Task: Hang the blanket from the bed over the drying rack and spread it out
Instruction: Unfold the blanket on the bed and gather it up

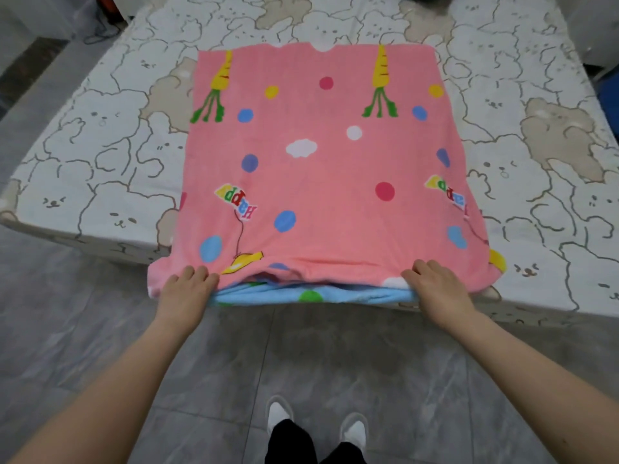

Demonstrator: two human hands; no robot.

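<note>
A folded pink blanket (318, 169) with carrots, dots and clouds lies on the bed (100, 135), its near edge hanging over the bed's front. A light blue layer shows under the pink one at that edge. My left hand (189, 286) grips the near edge left of centre, fingers curled over the top. My right hand (435, 286) grips the same edge toward the right, fingers on top. No drying rack is in view.
The bed has a white and beige bunny-print sheet. Grey tiled floor (301, 356) lies between me and the bed. My feet in white shoes (278, 413) stand near the bottom centre. Cables and dark items sit at the far left corner.
</note>
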